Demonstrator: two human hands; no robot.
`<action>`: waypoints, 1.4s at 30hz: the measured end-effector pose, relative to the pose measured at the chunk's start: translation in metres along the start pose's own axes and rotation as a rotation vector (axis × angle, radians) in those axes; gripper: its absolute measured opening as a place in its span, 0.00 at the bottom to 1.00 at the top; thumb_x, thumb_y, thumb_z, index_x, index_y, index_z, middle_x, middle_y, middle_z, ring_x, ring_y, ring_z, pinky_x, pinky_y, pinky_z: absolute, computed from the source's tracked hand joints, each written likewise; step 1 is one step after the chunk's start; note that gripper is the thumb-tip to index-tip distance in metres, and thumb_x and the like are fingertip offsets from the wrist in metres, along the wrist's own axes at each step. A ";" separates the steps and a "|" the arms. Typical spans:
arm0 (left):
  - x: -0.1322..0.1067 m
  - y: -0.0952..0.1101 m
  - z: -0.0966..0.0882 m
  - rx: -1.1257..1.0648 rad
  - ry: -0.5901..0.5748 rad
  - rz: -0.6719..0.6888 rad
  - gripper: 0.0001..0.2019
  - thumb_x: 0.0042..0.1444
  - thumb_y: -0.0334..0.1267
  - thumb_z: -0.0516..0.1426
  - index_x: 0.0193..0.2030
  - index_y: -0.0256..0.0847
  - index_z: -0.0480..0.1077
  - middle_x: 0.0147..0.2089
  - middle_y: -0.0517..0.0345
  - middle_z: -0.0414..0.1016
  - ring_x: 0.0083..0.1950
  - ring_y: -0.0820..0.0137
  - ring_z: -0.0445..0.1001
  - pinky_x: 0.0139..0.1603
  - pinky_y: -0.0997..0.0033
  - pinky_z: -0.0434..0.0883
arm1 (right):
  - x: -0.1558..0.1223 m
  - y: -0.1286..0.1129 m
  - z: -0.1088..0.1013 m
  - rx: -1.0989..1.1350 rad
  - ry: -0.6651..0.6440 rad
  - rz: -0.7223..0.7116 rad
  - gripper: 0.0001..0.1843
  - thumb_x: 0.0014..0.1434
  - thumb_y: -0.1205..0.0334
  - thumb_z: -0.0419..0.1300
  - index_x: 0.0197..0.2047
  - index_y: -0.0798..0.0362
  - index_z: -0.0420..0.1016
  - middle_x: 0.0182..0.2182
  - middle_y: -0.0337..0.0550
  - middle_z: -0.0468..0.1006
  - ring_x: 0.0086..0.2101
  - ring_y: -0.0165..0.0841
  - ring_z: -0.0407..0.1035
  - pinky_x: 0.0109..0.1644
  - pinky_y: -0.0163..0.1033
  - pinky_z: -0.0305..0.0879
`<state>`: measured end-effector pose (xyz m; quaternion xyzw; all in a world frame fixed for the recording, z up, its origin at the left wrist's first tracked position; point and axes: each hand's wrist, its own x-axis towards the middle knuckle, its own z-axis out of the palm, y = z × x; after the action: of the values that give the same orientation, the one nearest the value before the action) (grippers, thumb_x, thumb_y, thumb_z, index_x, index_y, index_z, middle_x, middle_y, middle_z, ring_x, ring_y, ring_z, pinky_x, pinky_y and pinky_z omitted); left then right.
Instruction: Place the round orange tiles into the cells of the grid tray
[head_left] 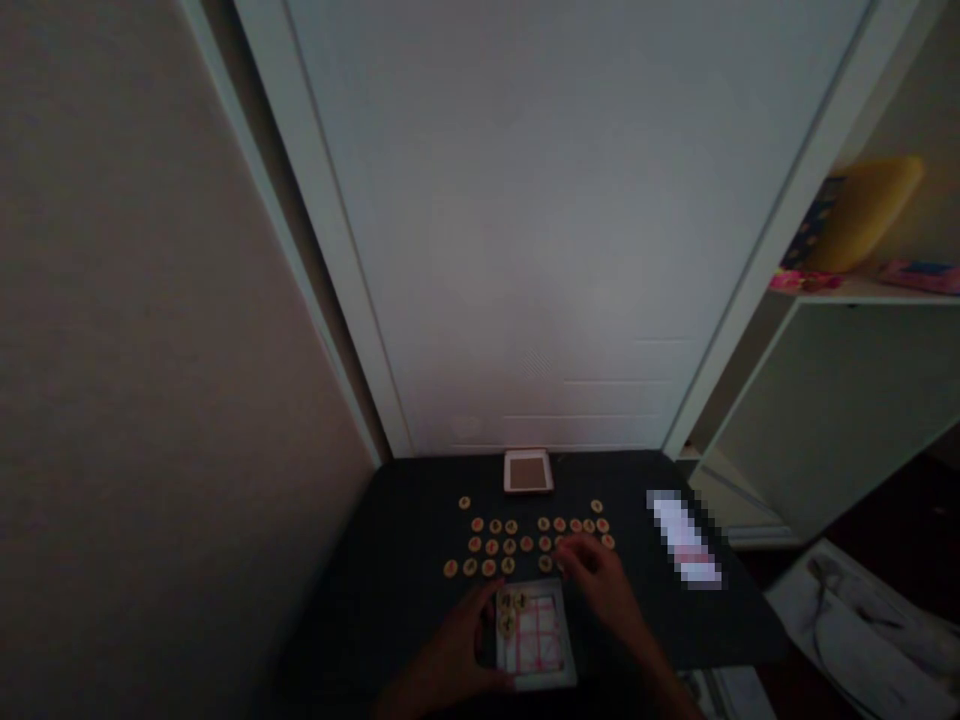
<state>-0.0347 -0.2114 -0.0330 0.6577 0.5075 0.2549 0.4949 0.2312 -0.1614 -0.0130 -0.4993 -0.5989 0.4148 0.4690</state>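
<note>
L hand (474, 640) part-curled, grips box (568, 640) by L side; R hand (600, 575) fingers pinched at discs (509, 567) on table (390, 560), can't tell if holding 1. Discs prob. light, hard, smooth: pinch rims. Box prob. light, stiff: hold sides.

At six o'clock the left hand (466, 642) is held curved, thumb and fingers parted; at five, the right hand (594, 568) is held with fingers bent.
</note>
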 end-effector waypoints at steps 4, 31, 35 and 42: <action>-0.003 0.001 0.000 0.069 0.022 0.031 0.51 0.33 0.40 0.74 0.68 0.51 0.61 0.66 0.47 0.64 0.63 0.48 0.65 0.61 0.54 0.66 | -0.003 0.006 0.005 0.008 0.002 0.015 0.21 0.59 0.42 0.62 0.41 0.51 0.80 0.34 0.44 0.82 0.34 0.39 0.76 0.39 0.41 0.72; 0.001 -0.003 0.000 0.423 -0.154 0.031 0.52 0.38 0.42 0.72 0.70 0.61 0.55 0.77 0.61 0.40 0.74 0.50 0.52 0.71 0.55 0.57 | -0.018 0.016 0.022 -0.270 -0.309 -0.040 0.06 0.60 0.63 0.60 0.41 0.50 0.77 0.37 0.41 0.78 0.38 0.34 0.72 0.42 0.36 0.65; 0.000 -0.004 0.000 0.440 -0.152 0.045 0.51 0.37 0.41 0.72 0.69 0.63 0.56 0.78 0.63 0.40 0.73 0.50 0.53 0.71 0.54 0.57 | -0.018 0.012 0.023 -0.265 -0.307 -0.051 0.06 0.61 0.61 0.59 0.38 0.51 0.77 0.34 0.40 0.77 0.36 0.33 0.71 0.40 0.35 0.64; -0.001 0.000 0.001 0.459 -0.140 0.056 0.48 0.40 0.50 0.71 0.69 0.62 0.58 0.78 0.63 0.39 0.73 0.46 0.53 0.70 0.52 0.58 | -0.018 0.003 0.022 -0.279 -0.263 -0.070 0.07 0.63 0.62 0.58 0.38 0.51 0.77 0.35 0.42 0.77 0.37 0.35 0.71 0.42 0.37 0.64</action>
<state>-0.0348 -0.2129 -0.0333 0.7828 0.4981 0.1007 0.3592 0.2111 -0.1795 -0.0230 -0.4796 -0.7238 0.3729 0.3271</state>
